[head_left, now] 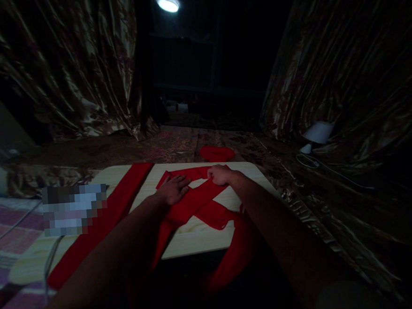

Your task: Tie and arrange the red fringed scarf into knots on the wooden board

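Your left hand [173, 190] lies flat, fingers spread, on the red cloth [202, 197] toward the table's [198, 244] 2 o'clock, probably to anchor it; at its 3 o'clock, your right hand [219, 174] curls around the cloth's far end, apparently keeping it straight.

Dim room, a home by every sign, perhaps a bedroom. Heavy, shiny patterned drapes, left curtain [80, 64] and right curtain [312, 62], flank a dark window [185, 62]. Patterned fabric [169, 140] spreads past the far edge of a low, round-cornered wood-grain table [201, 237]. Beyond its far right corner: small white-shaded lamp [319, 131], thin cord [344, 174] trailing. Off the left edge, striped cloth [5, 215] resembling bedding. Domestic furnishings throughout.
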Demonstrator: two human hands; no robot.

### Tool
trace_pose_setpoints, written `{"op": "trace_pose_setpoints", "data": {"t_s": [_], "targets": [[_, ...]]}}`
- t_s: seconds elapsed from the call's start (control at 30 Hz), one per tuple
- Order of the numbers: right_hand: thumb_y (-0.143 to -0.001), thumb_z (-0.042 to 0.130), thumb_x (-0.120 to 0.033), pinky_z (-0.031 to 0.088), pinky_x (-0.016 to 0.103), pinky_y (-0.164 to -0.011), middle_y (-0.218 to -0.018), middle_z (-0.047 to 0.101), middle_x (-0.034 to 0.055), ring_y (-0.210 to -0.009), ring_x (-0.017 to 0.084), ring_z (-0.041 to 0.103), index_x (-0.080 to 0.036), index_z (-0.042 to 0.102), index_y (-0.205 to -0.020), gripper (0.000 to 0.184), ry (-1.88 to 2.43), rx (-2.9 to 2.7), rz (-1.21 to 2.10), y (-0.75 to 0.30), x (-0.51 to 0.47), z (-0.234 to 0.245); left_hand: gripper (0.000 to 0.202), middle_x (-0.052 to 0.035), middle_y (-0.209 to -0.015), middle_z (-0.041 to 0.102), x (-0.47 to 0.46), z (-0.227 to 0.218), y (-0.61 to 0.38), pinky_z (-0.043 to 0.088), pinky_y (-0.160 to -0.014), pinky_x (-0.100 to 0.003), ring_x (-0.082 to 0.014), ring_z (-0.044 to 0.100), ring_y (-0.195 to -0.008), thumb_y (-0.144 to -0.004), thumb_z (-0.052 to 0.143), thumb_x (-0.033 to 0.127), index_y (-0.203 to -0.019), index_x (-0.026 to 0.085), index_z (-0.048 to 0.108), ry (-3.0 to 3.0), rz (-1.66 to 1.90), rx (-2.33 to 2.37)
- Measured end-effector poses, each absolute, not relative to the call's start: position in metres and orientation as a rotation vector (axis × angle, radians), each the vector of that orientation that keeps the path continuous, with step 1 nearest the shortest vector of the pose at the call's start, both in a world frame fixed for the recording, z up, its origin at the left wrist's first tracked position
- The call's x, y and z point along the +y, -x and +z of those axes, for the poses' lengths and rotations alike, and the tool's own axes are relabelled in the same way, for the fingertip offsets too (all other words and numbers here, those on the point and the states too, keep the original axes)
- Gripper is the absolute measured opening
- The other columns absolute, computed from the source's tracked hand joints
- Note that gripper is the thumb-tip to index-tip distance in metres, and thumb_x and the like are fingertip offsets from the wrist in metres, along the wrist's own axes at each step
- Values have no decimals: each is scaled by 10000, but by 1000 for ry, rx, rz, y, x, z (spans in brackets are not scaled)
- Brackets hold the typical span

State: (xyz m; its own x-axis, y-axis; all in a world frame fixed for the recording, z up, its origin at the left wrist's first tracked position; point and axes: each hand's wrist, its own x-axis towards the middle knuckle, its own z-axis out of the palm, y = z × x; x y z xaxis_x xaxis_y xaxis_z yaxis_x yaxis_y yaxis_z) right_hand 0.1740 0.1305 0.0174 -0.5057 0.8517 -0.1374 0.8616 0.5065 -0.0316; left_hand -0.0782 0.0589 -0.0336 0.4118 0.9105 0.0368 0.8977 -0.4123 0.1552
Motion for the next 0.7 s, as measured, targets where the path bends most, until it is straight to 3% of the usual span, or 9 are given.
{"op": "trace_pose_setpoints", "data": {"t_s": [0.13, 0.3, 0.5, 0.7], "targets": [[-754, 607, -156, 392, 220, -634, -948, 751, 39, -820, 161, 645, -206, 740, -942, 236, -1454, 2591, -235, -171, 133, 22, 594, -79, -1643, 254, 62, -33, 81, 113, -1190, -615, -300, 202, -1524, -1001, 255, 544, -1553, 347, 349, -2540, 152, 1593], [-709, 579, -87, 409, 195, -652, -1096, 737, 26, -848, 141, 642, -212, 707, -1140, 467, -1353, 2638, -427, -169, 129, 33, 596, -72, -1644, 257, 68, -30, 82, 83, -1200, -603, -285, 185, -1530, -971, 347, 550, -1531, 353, 396, -2483, 151, 1584], [-704, 559, -82, 363, 218, -573, -949, 742, 30, -772, 155, 617, -177, 735, -966, 330, -1215, 2527, -379, -150, 115, 50, 586, -63, -1642, 261, 74, -30, 82, 65, -1209, -585, -276, 183, -1531, -973, 361, 521, -1532, 346, 398, -2501, 171, 1550], [-721, 598, -110, 375, 191, -593, -1018, 728, 15, -817, 138, 618, -184, 709, -1092, 394, -1221, 2523, -515, -141, 117, 56, 586, -43, -1648, 249, 85, -33, 86, 75, -1209, -578, -271, 181, -1532, -967, 369, 541, -1530, 376, 390, -2509, 156, 1525]]}}
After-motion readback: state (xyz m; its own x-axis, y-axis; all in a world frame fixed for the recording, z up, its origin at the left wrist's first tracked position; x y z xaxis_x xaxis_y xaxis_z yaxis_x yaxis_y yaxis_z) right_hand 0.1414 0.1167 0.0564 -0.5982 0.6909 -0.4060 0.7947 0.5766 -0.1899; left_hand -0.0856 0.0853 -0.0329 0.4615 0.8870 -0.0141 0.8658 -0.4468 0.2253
